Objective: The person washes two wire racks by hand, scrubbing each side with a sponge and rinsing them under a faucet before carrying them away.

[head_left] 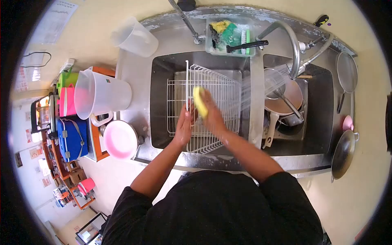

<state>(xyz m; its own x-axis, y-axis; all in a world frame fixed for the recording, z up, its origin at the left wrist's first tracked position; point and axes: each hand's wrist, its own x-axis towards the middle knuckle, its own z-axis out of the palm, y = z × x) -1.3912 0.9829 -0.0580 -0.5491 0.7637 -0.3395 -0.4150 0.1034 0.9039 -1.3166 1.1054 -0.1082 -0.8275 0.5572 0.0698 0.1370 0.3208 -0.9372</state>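
A white wire dish rack [222,94] stands in the left sink basin [159,110], with one side rising towards me. My left hand [184,127] has its fingers wrapped round the rack's near rim. In my right hand [213,114] is a yellow sponge [200,102], pressed close to the rack's upright edge. That hand is slightly smeared by motion, and its fingertips are partly hidden behind the sponge.
Water sprays from the tap [295,69] near a pan [290,98] and other cookware in the right basin. A tub of sponges and brushes [212,49] sits behind. Plastic jugs [110,94] stand left, a strainer [347,71] and a wok [344,155] right.
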